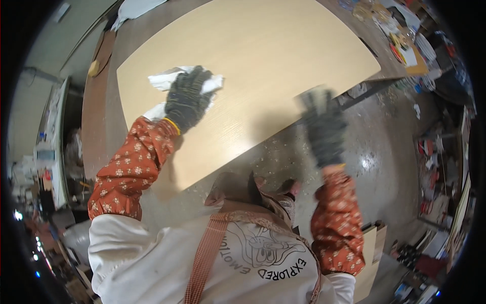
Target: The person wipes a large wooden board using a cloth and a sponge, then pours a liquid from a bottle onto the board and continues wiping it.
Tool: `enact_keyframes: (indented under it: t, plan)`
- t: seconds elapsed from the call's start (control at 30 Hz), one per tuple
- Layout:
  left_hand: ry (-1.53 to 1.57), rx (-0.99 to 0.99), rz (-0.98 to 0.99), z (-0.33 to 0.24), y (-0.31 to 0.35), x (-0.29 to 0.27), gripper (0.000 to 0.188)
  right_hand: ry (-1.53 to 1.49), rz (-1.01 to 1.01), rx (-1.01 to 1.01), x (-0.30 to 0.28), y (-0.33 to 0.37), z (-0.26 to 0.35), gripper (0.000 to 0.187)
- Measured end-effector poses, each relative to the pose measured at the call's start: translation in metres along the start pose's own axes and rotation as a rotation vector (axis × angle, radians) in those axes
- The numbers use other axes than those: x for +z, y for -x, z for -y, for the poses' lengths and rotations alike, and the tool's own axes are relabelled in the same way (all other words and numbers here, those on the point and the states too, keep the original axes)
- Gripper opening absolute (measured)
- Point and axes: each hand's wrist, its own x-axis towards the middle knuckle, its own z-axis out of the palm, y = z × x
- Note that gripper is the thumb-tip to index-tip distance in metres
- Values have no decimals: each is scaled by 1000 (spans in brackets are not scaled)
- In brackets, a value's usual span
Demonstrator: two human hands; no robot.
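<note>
We're wiping, it seems: our left hand (189,99) lies over the white cloth (163,80) on the pale panel (263,61), fingers together, grip hidden. Our right hand (325,124) is blurred by the near edge, fingers unreadable; the next stroke calls for even pressure.

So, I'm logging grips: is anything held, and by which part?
The left hand holds a white cloth down at its middle; for the blurred right hand, I can't tell.
</note>
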Motion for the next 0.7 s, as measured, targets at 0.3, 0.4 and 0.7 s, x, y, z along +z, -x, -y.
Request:
enact_keyframes:
  t: [0.3,0.4,0.7]
  plan:
    - [-48,-147,18,-78,43,7,44,21,-64,125,70,-17,-159,50]
    - [-37,-694,-77,33,112,-10,45,10,-34,120,64,-18,-150,50]
    - [-154,-380,-1,-132,47,-13,30,-9,168,-47,52,-10,-125,53]
